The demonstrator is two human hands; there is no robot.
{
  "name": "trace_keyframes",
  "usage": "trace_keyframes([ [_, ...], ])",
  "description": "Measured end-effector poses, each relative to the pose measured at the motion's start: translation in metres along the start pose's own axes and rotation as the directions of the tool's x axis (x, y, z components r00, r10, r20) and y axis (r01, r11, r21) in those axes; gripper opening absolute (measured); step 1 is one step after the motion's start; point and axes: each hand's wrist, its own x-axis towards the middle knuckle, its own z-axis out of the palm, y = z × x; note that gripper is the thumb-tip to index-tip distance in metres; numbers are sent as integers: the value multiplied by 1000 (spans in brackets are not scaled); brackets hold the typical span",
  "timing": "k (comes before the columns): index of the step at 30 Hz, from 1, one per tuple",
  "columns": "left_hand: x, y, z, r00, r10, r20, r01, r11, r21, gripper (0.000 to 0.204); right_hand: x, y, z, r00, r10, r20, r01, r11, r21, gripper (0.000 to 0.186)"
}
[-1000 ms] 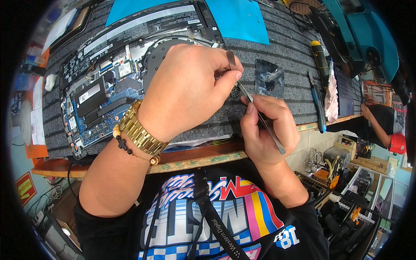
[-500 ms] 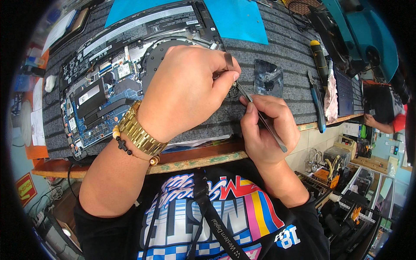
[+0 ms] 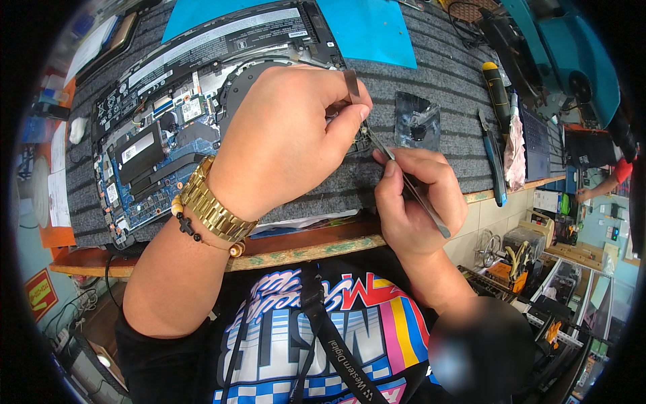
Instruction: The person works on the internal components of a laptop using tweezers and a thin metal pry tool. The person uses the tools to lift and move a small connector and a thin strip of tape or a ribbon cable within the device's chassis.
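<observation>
My left hand [image 3: 279, 131] is closed, pinching a thin, flat dark strip [image 3: 351, 83] that sticks up past the fingertips. My right hand [image 3: 420, 192] grips slim metal tweezers [image 3: 431, 213], their narrow end pointing up and left to just below my left fingertips. Close by that end is a small dark part [image 3: 361, 141], partly hidden by my left hand; its kind is unclear. Beneath and left of my left hand lies an opened laptop [image 3: 138, 148], showing a blue circuit board, a long black battery [image 3: 215, 42] and a round fan [image 3: 235, 91] that my hand partly covers.
Right of my hands, a dark square sheet [image 3: 416, 121] lies on the striped grey mat [image 3: 377, 74]. Beyond it are pliers [image 3: 492, 158], a yellow-and-black screwdriver [image 3: 496, 97] and crumpled tissue [image 3: 515, 151]. A blue sheet [image 3: 370, 30] is at the back. Another person's arm [image 3: 605, 185] shows far right.
My left hand and the strip have shifted slightly left. The tweezers' rear end has swung a little right and down with my right hand. The other person's arm has moved.
</observation>
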Motion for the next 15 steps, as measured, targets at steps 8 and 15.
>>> trace_keyframes([
  [8,0,-1,-1,1000,2,8,-2,1000,3,14,1,0,0,1000,11,3,-11,1000,-4,24],
  [15,0,0,0,1000,-7,13,6,1000,3,14,3,0,2,1000,13,-1,-13,1000,8,23],
])
